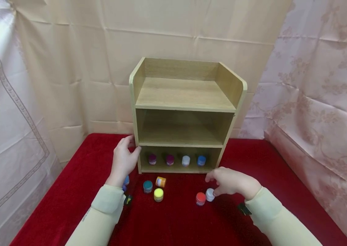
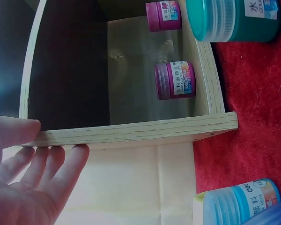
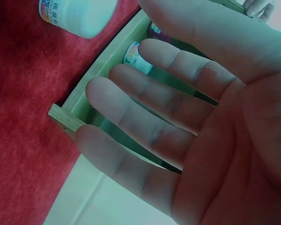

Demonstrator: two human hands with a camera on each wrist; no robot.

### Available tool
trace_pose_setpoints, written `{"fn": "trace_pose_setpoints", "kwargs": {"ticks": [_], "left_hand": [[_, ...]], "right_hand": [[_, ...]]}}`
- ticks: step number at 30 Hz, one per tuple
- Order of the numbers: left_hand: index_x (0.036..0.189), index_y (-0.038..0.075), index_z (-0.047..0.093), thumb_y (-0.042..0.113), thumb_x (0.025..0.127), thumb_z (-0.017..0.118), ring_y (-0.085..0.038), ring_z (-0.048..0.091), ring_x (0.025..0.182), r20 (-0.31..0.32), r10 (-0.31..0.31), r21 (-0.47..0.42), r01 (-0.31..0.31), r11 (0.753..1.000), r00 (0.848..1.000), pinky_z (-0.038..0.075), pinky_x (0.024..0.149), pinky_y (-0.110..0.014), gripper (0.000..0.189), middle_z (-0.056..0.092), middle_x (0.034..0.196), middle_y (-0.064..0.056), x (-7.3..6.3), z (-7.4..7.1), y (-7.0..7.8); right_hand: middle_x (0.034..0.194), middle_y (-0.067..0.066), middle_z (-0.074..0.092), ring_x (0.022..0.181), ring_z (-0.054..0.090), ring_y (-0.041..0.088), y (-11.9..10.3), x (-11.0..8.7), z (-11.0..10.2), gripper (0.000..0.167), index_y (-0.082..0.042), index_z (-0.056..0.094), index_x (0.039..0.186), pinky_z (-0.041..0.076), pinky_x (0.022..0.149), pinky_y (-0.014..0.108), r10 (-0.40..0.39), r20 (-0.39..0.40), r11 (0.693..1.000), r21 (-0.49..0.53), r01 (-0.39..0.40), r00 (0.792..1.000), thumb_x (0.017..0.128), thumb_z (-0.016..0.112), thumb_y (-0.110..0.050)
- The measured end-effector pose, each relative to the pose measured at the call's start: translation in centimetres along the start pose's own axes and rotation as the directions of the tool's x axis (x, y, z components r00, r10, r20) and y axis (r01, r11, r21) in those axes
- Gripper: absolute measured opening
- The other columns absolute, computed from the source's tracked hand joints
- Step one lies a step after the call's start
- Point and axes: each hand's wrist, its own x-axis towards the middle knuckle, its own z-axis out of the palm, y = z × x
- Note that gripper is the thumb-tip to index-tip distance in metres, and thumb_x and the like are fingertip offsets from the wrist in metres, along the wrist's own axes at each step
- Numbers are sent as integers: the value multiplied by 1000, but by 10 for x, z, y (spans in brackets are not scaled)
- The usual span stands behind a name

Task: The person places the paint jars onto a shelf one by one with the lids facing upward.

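Observation:
My left hand (image 1: 124, 160) holds the left side panel of a wooden shelf (image 1: 179, 144), thumb at its front edge and fingers along the outside, as the left wrist view shows. Over the red cloth, my right hand (image 1: 233, 181) hovers just beside a white paint jar (image 1: 210, 194), its fingers loosely bent and holding nothing. A red paint jar (image 1: 200, 199) stands left of that white one. On the bottom shelf are a purple jar (image 1: 152, 159), a second purple jar (image 1: 170, 159), a white jar (image 1: 185, 161) and a blue jar (image 1: 201, 160).
In front of the shelf's left half, a teal jar (image 1: 147, 186) and a yellow jar (image 1: 158, 195) stand near an orange jar (image 1: 161, 181) lying on its side. A light-blue jar (image 2: 243, 201) is partly hidden by my left wrist in the head view. Cloth drapes (image 1: 69, 68) hang behind.

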Motion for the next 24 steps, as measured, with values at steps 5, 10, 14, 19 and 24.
{"fn": "trace_pose_setpoints", "kwargs": {"ticks": [5, 10, 14, 19, 24], "left_hand": [[129, -3, 62, 4, 92, 71, -35, 65, 108, -11, 15, 3, -15, 1000, 1000, 52, 93, -54, 38, 63, 120, -19, 0, 0, -1], [130, -2, 61, 5, 93, 70, -35, 64, 109, 1, 13, -3, -13, 1000, 1000, 52, 93, -54, 39, 62, 122, -19, -1, 0, 0], [130, -2, 61, 5, 93, 70, -35, 65, 109, -2, 17, -8, -17, 1000, 1000, 52, 93, -53, 39, 62, 121, -19, -1, 1, 0], [129, -3, 62, 5, 92, 71, -35, 65, 108, -8, 23, -6, -23, 1000, 1000, 52, 94, -52, 38, 63, 120, -19, -1, 1, 0], [129, -2, 62, 5, 92, 71, -35, 65, 108, -7, 16, 2, -16, 1000, 1000, 52, 93, -53, 39, 63, 120, -18, -1, 1, 0]], "right_hand": [[111, 8, 70, 96, 68, 27, 2, 2, 3, 43, -7, 73, 117, 57, 82, 42, -6, 6, 1000, -16, 7, 1000, 76, 89, -9], [105, 1, 70, 90, 65, 19, 3, 5, 10, 41, -11, 74, 115, 56, 80, 37, -6, 29, 999, -48, 8, 1000, 77, 88, -10], [100, -3, 69, 84, 60, 13, 3, 8, 16, 33, -11, 75, 111, 54, 77, 34, -44, 32, 996, -73, 46, 999, 79, 86, -8], [90, -6, 68, 78, 58, 11, 2, 9, 20, 23, -12, 76, 101, 53, 73, 32, -69, 20, 994, -80, 70, 997, 81, 85, -6], [87, -7, 66, 75, 57, 10, 3, 9, 21, 20, -13, 76, 97, 53, 70, 30, -76, 12, 993, -85, 76, 997, 81, 85, -7]]}}
